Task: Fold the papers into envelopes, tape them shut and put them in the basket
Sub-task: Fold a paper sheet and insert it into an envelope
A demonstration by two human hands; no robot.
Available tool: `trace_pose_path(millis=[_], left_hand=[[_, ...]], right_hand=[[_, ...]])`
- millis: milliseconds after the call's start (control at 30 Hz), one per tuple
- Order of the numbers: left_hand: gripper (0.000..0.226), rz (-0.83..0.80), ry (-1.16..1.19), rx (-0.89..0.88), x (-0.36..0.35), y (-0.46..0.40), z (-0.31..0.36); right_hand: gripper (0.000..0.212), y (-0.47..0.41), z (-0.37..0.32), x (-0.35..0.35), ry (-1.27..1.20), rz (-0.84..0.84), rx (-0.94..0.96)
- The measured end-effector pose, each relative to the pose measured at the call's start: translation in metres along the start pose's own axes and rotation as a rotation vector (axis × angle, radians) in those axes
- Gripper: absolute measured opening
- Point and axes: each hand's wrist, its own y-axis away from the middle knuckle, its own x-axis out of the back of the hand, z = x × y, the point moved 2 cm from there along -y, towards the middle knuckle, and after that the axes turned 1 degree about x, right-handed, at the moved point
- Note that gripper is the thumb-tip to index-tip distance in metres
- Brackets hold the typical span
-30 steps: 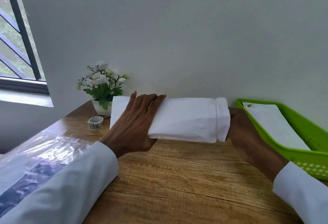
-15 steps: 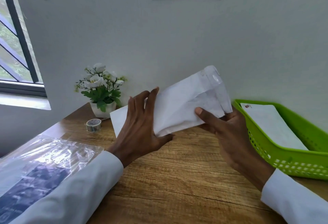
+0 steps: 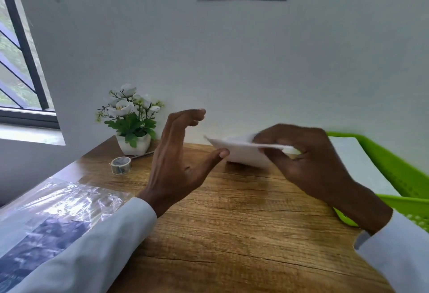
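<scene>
My right hand (image 3: pixel 308 160) pinches a folded white paper envelope (image 3: pixel 241 153), held nearly flat and edge-on a little above the wooden table (image 3: pixel 232 223). My left hand (image 3: pixel 178 165) hovers beside the envelope's left end, fingers spread, holding nothing; its thumb tip is close to the paper's edge. At the right stands the green basket (image 3: pixel 394 167), with another white envelope (image 3: pixel 357 162) lying inside it. A small roll of tape (image 3: pixel 120 165) rests on the table at the back left.
A white pot of white flowers (image 3: pixel 132 125) stands against the wall at the back left, with a thin metal tool (image 3: pixel 141 155) lying beside it. A crinkled clear plastic packet (image 3: pixel 53 218) of sheets covers the table's left side. A window is at far left.
The envelope has turned from standing upright to nearly flat and moved right toward the basket. My left hand has let go of it and opened; only my right hand holds it.
</scene>
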Motion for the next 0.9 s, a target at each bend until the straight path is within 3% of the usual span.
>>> trace_pose_path(millis=[133, 233, 433, 567, 700, 800, 900], left_hand=[[0.021, 0.028, 0.055, -0.100, -0.002, 0.002, 0.008], [0.007, 0.017, 0.076, -0.048, -0.005, 0.004, 0.009], [0.017, 0.013, 0.236, 0.043, -0.006, 0.004, 0.014], [0.031, -0.007, 0.439, 0.190, -0.010, 0.007, 0.012], [0.030, 0.015, 0.416, 0.202, -0.012, 0.008, 0.011], [0.026, 0.039, 0.312, 0.136, -0.013, 0.008, 0.011], [0.022, 0.021, 0.287, 0.130, -0.012, 0.008, 0.008]], right_hand=[[0.029, 0.007, 0.002, -0.010, -0.180, -0.077, -0.148], [0.042, 0.007, 0.002, -0.010, -0.349, -0.018, -0.284], [0.029, 0.013, 0.006, -0.019, -0.426, 0.093, -0.359], [0.046, 0.016, 0.006, -0.021, -0.611, 0.213, -0.458], [0.057, 0.018, 0.007, -0.018, -0.453, 0.340, -0.349], [0.043, 0.018, 0.005, -0.017, -0.216, 0.337, -0.200], [0.027, 0.018, 0.008, -0.017, -0.138, 0.247, -0.078]])
